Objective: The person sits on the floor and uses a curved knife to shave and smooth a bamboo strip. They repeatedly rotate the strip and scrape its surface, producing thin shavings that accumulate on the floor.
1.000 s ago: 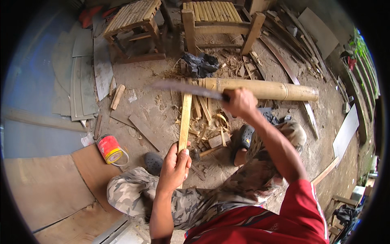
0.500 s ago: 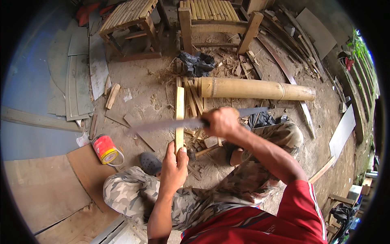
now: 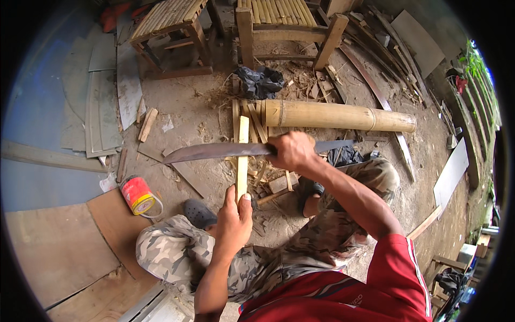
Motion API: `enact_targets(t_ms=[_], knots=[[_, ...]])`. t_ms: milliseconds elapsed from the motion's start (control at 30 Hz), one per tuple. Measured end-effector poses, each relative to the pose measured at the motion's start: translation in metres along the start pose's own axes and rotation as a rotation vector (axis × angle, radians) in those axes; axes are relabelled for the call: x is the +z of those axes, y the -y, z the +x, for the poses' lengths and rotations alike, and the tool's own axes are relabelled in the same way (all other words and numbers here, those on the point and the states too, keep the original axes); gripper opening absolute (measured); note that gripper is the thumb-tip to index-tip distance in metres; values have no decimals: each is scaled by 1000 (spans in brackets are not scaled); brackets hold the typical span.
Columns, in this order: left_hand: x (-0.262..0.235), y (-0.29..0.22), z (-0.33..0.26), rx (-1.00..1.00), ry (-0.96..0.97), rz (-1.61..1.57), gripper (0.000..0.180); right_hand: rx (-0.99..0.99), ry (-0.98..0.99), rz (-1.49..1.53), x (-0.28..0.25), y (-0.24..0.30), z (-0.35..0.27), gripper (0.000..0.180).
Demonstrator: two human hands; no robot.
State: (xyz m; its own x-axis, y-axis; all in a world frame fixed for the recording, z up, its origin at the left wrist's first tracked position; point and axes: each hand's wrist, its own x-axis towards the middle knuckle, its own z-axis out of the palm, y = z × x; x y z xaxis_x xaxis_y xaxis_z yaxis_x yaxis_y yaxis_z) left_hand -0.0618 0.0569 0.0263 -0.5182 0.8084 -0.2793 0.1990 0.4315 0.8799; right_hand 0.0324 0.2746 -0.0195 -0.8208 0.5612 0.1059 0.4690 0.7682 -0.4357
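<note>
My left hand is closed round the lower end of a pale bamboo strip, which points up and away from me. In my right hand is the handle of a machete, its long dark blade reaching left. The blade lies across the strip, a little above its middle; whether the edge bites into it I cannot tell. Just beyond the strip's far end lies a thick bamboo pole on the ground. Thin shavings and split pieces are scattered beneath my hands.
Two bamboo-slatted seats stand at the back. A black plastic bag sits before them. To my left are a red and yellow bucket and a brown board. A saw blade shows beyond my right hand. Planks line the right.
The machete, blurred before, now shows sharply and sits slightly higher on the left. The bamboo strip and my left hand have shifted a little to the right.
</note>
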Motion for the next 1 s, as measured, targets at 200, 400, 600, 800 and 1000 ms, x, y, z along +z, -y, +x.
enact_targets(t_ms=[200,400,600,800,1000], knots=[[1,5,2,10,-7,84,25,150,227,-68,-14,9,11,20],[-1,-6,0,-56,34,82,26,257,248,-108,-5,-6,17,25],[-6,-6,-5,19,59,-51,22,265,-60,91,-16,-22,18,35],[-12,-20,2,-147,-6,-351,24,444,42,321,-20,-21,13,40],[-13,-11,11,-106,-48,-622,28,476,117,619,-25,15,5,49]])
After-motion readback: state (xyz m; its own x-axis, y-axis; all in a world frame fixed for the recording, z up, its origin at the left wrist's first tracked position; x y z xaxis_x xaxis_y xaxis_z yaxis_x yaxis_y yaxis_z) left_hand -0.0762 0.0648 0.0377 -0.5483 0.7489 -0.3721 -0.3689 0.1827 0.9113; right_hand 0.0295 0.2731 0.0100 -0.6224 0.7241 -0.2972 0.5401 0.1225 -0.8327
